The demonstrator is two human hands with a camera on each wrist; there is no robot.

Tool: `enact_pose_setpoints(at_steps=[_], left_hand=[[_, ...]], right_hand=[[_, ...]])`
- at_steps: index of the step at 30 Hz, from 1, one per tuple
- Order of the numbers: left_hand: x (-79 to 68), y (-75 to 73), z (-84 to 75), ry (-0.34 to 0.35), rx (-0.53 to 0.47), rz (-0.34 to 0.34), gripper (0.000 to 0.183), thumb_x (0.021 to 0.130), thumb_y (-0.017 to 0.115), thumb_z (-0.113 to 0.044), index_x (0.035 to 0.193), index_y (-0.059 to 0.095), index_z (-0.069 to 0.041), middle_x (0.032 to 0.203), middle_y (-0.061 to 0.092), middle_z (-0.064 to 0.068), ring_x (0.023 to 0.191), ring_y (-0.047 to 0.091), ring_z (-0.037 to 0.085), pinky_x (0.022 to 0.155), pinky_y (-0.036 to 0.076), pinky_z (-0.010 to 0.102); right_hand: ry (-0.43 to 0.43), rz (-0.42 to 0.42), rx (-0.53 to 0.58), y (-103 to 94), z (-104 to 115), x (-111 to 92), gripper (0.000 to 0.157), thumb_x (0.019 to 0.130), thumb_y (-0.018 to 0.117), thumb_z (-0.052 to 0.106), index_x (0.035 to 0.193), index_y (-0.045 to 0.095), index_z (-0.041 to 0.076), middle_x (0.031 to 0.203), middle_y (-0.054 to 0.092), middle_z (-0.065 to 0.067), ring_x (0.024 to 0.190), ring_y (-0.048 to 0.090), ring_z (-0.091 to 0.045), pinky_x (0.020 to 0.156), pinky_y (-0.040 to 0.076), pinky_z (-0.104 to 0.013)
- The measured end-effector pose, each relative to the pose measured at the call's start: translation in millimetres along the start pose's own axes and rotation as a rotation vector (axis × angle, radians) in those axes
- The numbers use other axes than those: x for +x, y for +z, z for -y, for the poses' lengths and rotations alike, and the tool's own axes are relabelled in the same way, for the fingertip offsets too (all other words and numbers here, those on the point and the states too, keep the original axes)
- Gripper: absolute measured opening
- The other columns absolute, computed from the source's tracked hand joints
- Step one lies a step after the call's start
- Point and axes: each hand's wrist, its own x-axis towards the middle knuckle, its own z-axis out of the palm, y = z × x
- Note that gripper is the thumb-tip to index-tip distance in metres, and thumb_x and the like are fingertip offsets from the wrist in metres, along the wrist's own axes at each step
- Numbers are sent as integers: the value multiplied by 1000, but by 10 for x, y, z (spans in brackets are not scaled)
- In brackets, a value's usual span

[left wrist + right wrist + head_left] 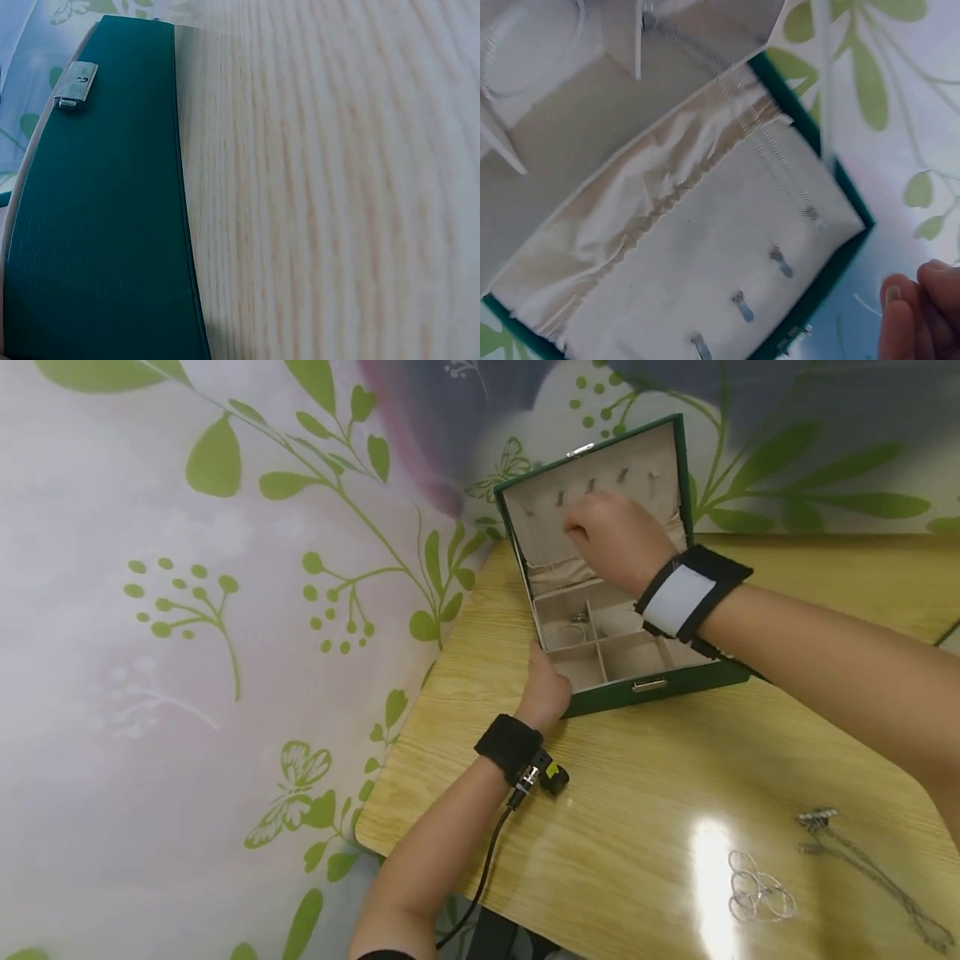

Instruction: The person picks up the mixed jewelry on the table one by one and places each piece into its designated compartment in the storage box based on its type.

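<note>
A green jewelry box (611,697) stands on the table with its lid raised. My left hand (546,693) grips its front left corner; the fingers along the side are mostly hidden. Before the raised lid is my right hand (618,539), its fingers curled. In the right wrist view its fingertips (900,300) are gathered beside the lid edge, with nothing visible between them. A thin silver chain necklace (780,169) hangs from the end hook inside the lid and runs into a compartment. Other hooks (742,306) carry nothing visible. A round bangle (566,637) lies in the back left compartment.
On the wood table (637,827), thin looped silver jewelry (757,893) lies near the front, with a chain necklace (870,868) to its right. A patterned wall (247,527) borders the table behind and at left. A black cable (487,860) trails from the left wrist.
</note>
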Motion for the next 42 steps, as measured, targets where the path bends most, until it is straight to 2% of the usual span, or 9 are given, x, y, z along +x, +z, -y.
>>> enact_pose_setpoints(at_steps=[7,11,15,18,23,30,33,37,42], left_hand=[[-482,-486,-637,-95,-41,67,75,91,37,1,147,-13,3,156,-7,18,144,-3,21,115,5,33],[-598,-683,-717,-110,-14,112,72,96,37,-6,146,-14,5,155,-8,21,144,-4,26,116,6,35],[-709,-721,-711,-120,-30,136,75,101,40,-19,147,-15,1,156,-12,18,144,-6,25,116,6,37],[-854,-674,-757,-45,45,97,77,100,43,-20,147,-13,3,155,-13,21,143,-10,28,116,3,39],[-1176,-521,-960,221,264,42,79,98,50,-16,146,-8,7,154,-13,24,142,-13,32,115,3,44],[-1579,-177,-1177,537,476,210,58,95,57,-17,139,25,3,145,25,20,137,21,30,112,22,39],[-1665,-4,-1210,578,568,349,42,94,59,-21,127,42,-2,124,46,11,117,40,22,100,32,28],[-1692,177,-1252,528,627,536,24,93,60,-25,107,53,-7,98,52,0,92,44,13,80,34,19],[-1705,316,-1328,519,752,641,17,91,62,-27,90,59,-10,83,53,-4,80,47,11,70,34,18]], right_hand=[[-15,-35,15,-203,104,-488,18,95,52,4,103,68,-2,100,64,-17,94,61,-30,82,49,-43],[-32,-75,8,-296,129,-785,14,93,57,3,101,68,0,95,65,-14,86,61,-25,76,50,-40],[-30,-109,8,-338,67,-1171,12,88,62,-1,98,69,1,88,65,-11,76,57,-19,69,49,-36],[-24,-142,8,-343,4,-1481,14,84,66,-4,94,70,3,84,64,-6,72,53,-14,65,45,-27],[-39,-177,-4,-329,-74,-1908,21,76,72,-8,90,71,7,85,66,-2,73,58,-11,65,41,-13],[18,-26,3,-210,-72,-2396,20,72,76,-2,86,69,11,80,60,7,70,52,-3,60,44,-15],[60,95,-9,-144,-31,-2576,16,75,77,5,80,66,15,75,54,11,65,46,1,55,43,-18],[113,268,-35,-77,8,-2722,14,80,74,13,75,63,20,72,49,13,63,43,2,55,43,-21],[135,381,-8,4,68,-2787,15,84,69,18,72,62,23,69,46,14,61,40,0,53,40,-22]])
